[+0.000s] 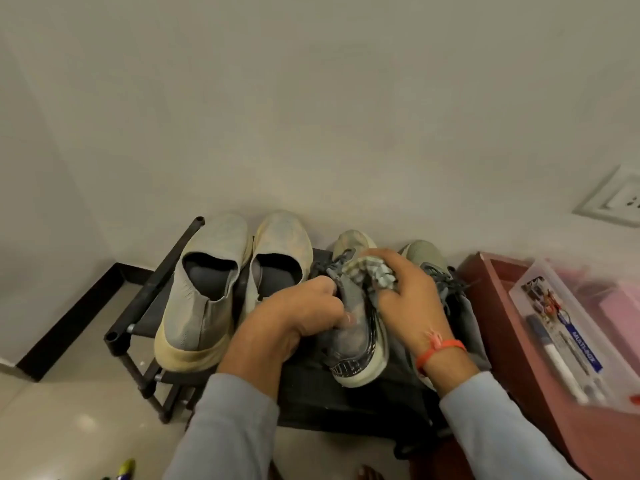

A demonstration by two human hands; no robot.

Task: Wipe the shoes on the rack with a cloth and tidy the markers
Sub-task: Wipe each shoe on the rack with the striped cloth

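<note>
Shoes on the rack [138, 303] count four: two pale slip-ons at left, side by side, namely the far-left slip-on [204, 299] and the second slip-on [277, 258], and two grey laced sneakers at right. The handled sneaker [356, 344] sits right of centre, tilted, heel and dark patterned side toward the near edge; the other sneaker [436, 271] lies just right of it, largely hidden behind the right hand and wrist. Hands count two. Left hand [298, 313] has fingers curled, gripping the handled sneaker at its collar and tongue. Right hand [408, 289] has fingers curled over a bunched pale cloth [370, 271], holding it against the sneaker's laced upper. One cloth seen. An orange band [440, 351] circles the right wrist; both forearms wear light blue sleeves. Rack is dark, with tube frame and fabric shelf, standing against the far wall on a light tiled floor. To the right, touching or just beside the rack (cannot tell which), stands a reddish-brown cabinet [519, 341]; on top of it lies one clear plastic box [581, 306] with a printed label. Markers near the box's near end: at least two visible, one white-bodied marker [564, 372] and a second marker [595, 393] right of it; the exact count is blurred. A wall socket [616, 202] is at far right. A small yellow-green object [125, 469] lies on the floor at near left, unidentifiable.
</note>
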